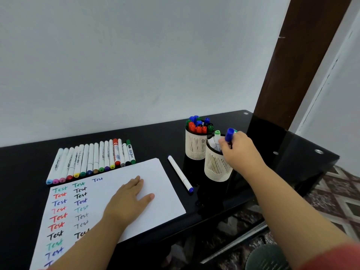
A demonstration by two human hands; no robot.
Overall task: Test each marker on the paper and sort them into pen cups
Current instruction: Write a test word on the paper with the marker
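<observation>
The left hand (130,199) lies flat, fingers straight, on the white sheet of paper (159,184) lettered "Test" in 3 columns, on the glossy black bench (23,168). Just right of the sheet lies a slim white marker with a blue cap (180,173). Beyond, a row of white markers (91,159) rests side by side. The right hand's (240,151) grip curls round a blue-capped marker (229,135) above the nearer cream slotted pen cup (217,168); the farther cream cup (195,146) touches it, packed with markers.
</observation>
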